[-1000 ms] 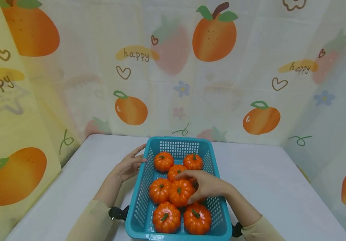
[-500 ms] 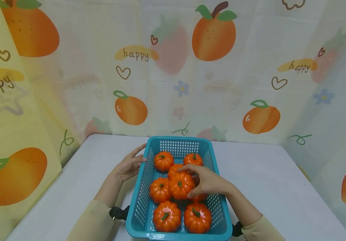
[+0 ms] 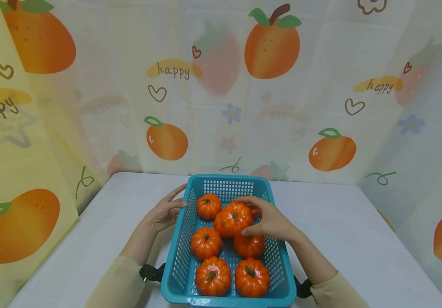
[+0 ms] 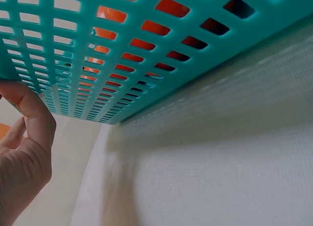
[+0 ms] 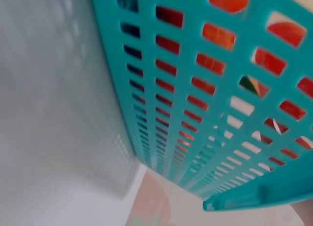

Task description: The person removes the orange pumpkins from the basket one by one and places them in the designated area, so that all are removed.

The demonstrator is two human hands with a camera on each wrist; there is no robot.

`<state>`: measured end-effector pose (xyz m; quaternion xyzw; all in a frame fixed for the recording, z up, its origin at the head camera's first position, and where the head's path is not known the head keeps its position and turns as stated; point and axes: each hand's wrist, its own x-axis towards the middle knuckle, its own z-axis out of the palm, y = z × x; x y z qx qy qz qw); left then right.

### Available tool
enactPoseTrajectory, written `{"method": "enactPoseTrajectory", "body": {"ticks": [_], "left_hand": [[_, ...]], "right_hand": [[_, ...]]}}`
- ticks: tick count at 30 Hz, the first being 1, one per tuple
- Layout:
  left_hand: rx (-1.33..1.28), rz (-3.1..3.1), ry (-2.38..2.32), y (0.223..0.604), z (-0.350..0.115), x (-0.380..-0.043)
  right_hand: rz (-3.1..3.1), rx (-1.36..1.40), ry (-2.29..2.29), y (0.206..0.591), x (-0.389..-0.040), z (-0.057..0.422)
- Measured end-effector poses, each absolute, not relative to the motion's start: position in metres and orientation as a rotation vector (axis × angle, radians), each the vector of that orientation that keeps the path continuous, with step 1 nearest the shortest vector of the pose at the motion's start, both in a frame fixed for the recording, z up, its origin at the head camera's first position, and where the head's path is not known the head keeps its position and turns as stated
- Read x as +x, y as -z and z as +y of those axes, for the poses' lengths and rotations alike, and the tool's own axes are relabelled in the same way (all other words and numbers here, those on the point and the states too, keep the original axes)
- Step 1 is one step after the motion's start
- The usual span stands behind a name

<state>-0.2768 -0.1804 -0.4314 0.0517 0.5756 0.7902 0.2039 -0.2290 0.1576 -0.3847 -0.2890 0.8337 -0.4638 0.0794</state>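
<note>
A turquoise plastic basket (image 3: pixel 170 273) holds several small glossy orange pumpkins, such as the far left one (image 3: pixel 209 206) and a front one (image 3: pixel 213 276). My right hand (image 3: pixel 269 220) grips an orange pumpkin (image 3: pixel 234 217) between thumb and fingers, raised above the others at the basket's right middle. Behind it, the back right part of the basket is hidden. My left hand (image 3: pixel 166 212) touches the basket's left rim with its fingertips, the fingers spread and lightly bent. In the left wrist view the same hand (image 4: pixel 29 147) meets the rim from outside. The right wrist view shows mostly basket wall (image 5: pixel 195 108).
The basket stands on a white table (image 3: pixel 321 226). A fruit-print cloth (image 3: pixel 221 128) hangs behind the table and along both sides. Dark wrist mounts (image 3: pixel 151 272) sit close to the basket's outer walls.
My right hand has lifted the pumpkin and carried it away from me, toward the back of the basket, uncovering the pumpkin on the right. The left hand has stayed in place.
</note>
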Motion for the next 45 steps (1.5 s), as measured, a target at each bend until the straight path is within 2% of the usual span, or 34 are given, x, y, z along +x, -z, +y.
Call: {"method": "enactPoseTrajectory", "body": {"ticks": [20, 33, 45], "left_hand": [[0.143, 1.621, -2.198, 0.438, -0.186, -0.28], [0.143, 1.603, -2.204, 0.437, -0.183, -0.281], [0.135, 1.608, -2.201, 0.438, -0.182, -0.282]], "right_hand": [[2.744, -0.486, 1.657, 0.386, -0.269, 0.189], [2.828, -0.103, 1.779, 0.388, -0.295, 0.226], [2.737, 0.251, 1.877, 0.409, -0.311, 0.254]]}}
